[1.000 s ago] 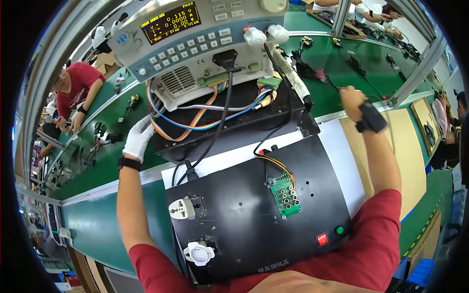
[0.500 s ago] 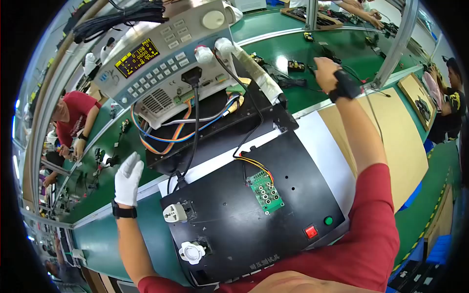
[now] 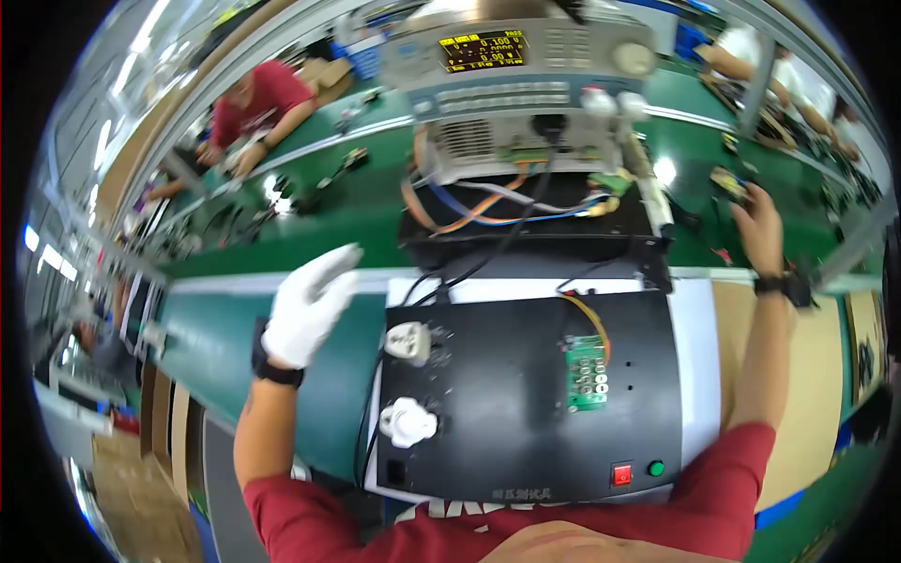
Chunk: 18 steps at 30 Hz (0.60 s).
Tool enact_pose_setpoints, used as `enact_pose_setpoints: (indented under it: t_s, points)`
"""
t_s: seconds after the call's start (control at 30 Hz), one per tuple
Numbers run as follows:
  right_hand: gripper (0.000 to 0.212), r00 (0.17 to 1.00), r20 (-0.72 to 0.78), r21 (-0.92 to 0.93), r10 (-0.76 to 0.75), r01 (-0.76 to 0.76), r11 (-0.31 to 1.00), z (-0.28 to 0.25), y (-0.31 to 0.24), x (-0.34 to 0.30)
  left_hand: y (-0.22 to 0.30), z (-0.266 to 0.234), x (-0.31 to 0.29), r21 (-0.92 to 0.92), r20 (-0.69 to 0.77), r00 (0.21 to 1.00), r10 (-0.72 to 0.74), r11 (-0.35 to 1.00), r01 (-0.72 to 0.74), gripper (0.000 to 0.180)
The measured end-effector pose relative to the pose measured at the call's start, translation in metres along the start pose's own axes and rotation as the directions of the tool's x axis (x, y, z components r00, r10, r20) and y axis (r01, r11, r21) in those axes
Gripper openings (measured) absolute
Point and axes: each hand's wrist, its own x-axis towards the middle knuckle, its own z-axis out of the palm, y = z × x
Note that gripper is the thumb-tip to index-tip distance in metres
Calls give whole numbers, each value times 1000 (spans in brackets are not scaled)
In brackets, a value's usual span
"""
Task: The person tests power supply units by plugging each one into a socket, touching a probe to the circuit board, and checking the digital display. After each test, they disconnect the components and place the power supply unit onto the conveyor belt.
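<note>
My left hand [image 3: 312, 306], in a white glove with a dark wristband, hovers beyond the far left corner of a black test box [image 3: 516, 394]. Its fingers are stretched out and hold nothing. My right hand [image 3: 760, 227], bare with a black wristband, reaches over the green line at the far right. Thumb and fingers are apart, close to a small circuit board with yellow parts [image 3: 727, 181]; whether they touch it I cannot tell. On the box sit a green circuit board [image 3: 587, 373], a white socket [image 3: 407, 342], a white round plug [image 3: 408, 422], a red switch [image 3: 621, 474] and a green button [image 3: 656, 468].
Behind the box, a bench meter [image 3: 507, 98] with a lit yellow display stands above wires and a black shelf [image 3: 526, 235]. Brown board [image 3: 788, 375] lies at right. A metal post [image 3: 859, 239] rises near my right wrist. Co-workers in red [image 3: 258, 113] and white work across the line.
The view has turned and levelled, so the box and meter now appear straighter. My right hand has come closer to the small circuit board. My left hand remains raised with nothing in it.
</note>
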Motion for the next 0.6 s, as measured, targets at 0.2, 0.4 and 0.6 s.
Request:
enact_pose_setpoints:
  t_s: [0.2,0.4,0.6]
  points:
    - [39,988,-90,-19,-124,123,992,-58,-156,-91,73,49,-29,51,331,913,238,962,-270,35]
    - [51,779,307,-22,-547,580,814,-46,-263,-171,121,111,-68,43,427,656,622,711,-702,70]
    - [51,711,291,286,-641,574,767,-37,-270,-181,117,101,-85,96,389,665,638,690,-718,58]
